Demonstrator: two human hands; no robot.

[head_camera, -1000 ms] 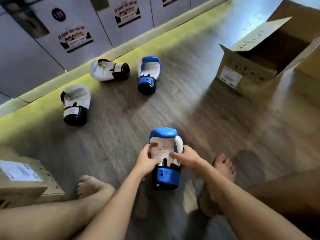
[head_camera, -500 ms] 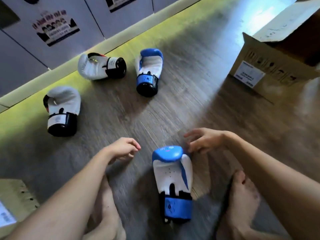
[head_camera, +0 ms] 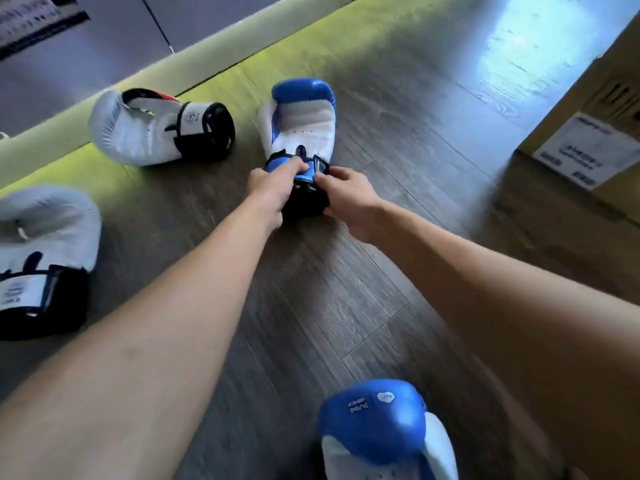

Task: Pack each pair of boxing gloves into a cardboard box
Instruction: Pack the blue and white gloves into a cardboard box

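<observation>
I have let go of the near blue glove (head_camera: 384, 431), which now lies alone at the bottom edge; both arms have stretched out past it to the far blue glove (head_camera: 300, 123); my left hand (head_camera: 273, 188) and right hand (head_camera: 349, 199) now clasp that glove's cuff from either side; the view has swung forward, crowding the cardboard box (head_camera: 595, 140) to the right edge

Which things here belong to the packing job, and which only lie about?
Belong to the job:
- far blue glove, both hands on its cuff: left hand, right hand
- near blue glove
- two white gloves
- cardboard box

Just there:
- poster on the wall
</observation>
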